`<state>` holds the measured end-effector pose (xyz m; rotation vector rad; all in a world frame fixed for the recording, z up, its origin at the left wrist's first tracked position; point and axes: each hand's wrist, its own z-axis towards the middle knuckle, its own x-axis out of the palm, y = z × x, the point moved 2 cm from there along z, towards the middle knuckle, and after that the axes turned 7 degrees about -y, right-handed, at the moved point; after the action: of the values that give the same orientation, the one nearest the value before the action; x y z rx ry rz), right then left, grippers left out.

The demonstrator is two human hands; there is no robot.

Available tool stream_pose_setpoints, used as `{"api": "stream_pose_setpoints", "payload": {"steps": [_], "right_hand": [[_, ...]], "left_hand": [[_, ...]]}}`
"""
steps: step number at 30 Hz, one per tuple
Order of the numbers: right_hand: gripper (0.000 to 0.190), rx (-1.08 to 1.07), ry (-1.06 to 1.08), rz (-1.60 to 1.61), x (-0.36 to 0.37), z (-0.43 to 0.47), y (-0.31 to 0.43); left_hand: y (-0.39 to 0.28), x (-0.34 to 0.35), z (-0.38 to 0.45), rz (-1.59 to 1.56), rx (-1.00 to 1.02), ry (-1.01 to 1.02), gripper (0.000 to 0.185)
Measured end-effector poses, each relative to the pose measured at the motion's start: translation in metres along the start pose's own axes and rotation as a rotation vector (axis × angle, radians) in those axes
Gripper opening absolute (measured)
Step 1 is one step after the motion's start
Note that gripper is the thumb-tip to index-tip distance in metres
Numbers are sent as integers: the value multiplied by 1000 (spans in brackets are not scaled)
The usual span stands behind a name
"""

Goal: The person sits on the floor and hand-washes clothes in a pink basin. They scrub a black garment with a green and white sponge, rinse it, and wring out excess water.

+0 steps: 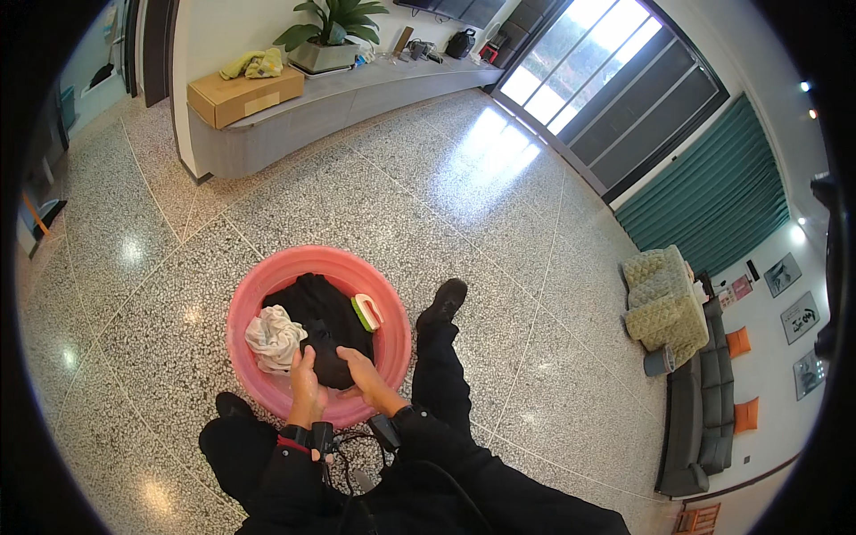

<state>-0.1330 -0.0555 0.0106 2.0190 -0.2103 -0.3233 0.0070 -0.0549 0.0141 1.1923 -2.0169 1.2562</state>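
Both hands are inside a pink plastic washbasin (249, 287) on the floor between my feet. My left hand (307, 384) grips the left side of a bunched black cloth (331, 358). From the other side, my right hand (364, 378) holds the same cloth, thumb on top; the fingers of both hands are partly hidden beneath it. More black fabric (307, 294) spreads behind it in the basin. Against the left wall lies a crumpled white cloth (274, 338), close to my left hand. A scrub brush (368, 312) with green bristles and a white-and-pink body leans on the right wall.
Speckled terrazzo floor (321, 207) surrounds the basin. My right shoe (449, 299) is beside it. A low grey cabinet (267, 144) carries a cardboard box (244, 93) and a potted plant (328, 50). To the right are a quilt-covered table (662, 307), a bin (659, 361) and a dark sofa (689, 414).
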Motion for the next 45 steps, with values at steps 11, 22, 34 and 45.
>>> {"api": "stream_pose_setpoints", "payload": {"steps": [11, 22, 34, 45], "right_hand": [[17, -912, -138, -477, 23, -69, 73], [29, -689, -20, -735, 46, -40, 56], [36, 45, -62, 100, -13, 9, -14], [22, -847, -44, -436, 29, -47, 46]], "left_hand": [[-11, 0, -17, 324, -328, 56, 36], [15, -14, 0, 47, -167, -29, 19], [11, -3, 0, 174, 5, -15, 36], [24, -24, 7, 60, -410, 244, 33]]}}
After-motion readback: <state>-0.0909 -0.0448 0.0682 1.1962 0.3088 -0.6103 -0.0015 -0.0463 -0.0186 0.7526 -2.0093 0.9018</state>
